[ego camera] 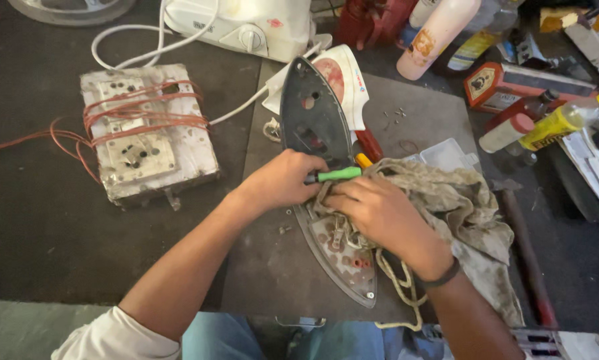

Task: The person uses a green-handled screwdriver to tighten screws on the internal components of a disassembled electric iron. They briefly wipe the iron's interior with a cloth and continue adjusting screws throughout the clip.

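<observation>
Partly hidden — rag (459, 200) perhaps covers iron (343, 257).

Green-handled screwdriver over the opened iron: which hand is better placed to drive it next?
Left: the left hand already grips the green-handled screwdriver, while the right hand presses the beige rag on the iron base.

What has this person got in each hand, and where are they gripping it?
The left hand grips a green-handled tool by its handle. The right hand presses a stained cloth onto the opened iron.

Iron soleplate (313, 120) behind hands; rag (459, 200) right; wire-wrapped socket board (146, 133) left; bottles (439, 33) far right, behind.
</observation>
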